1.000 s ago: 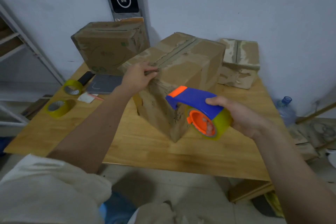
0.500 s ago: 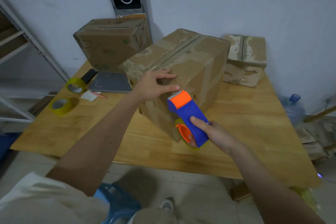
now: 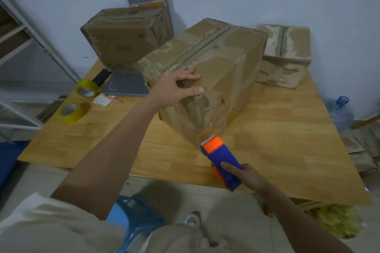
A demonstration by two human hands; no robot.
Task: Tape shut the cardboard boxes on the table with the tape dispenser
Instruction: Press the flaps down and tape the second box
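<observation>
Orange and blue plastic fills your right hand point(image 3: 244, 174): your fingers are wrapped round the handle of the tape dispenser point(image 3: 221, 160), index finger laid along its blue top, and its orange nose sits low against the near corner of the big cardboard box point(image 3: 205, 80), close to the wooden table point(image 3: 277, 129). Whether the tape has caught on the card is not clear from here, so press the nose flat and feel for the bite before you draw it upward. Your left hand point(image 3: 174, 88) lies spread on the box's near top edge, fingers straight, thumb down the side; lean your weight there so the box cannot slide or tip as you pull. Aim the run up the corner face and along the centre seam on top, where the flaps meet, keeping the dispenser square to the seam so the strip does not wander. The torn, peeling card on this face will probably hold tape poorly, so rub it down firmly. Two smaller boxes, one point(image 3: 127, 37) behind to the left and one point(image 3: 285, 55) to the right, stand against the wall, and two spare tape rolls point(image 3: 72, 111) lie at the table's left edge.
</observation>
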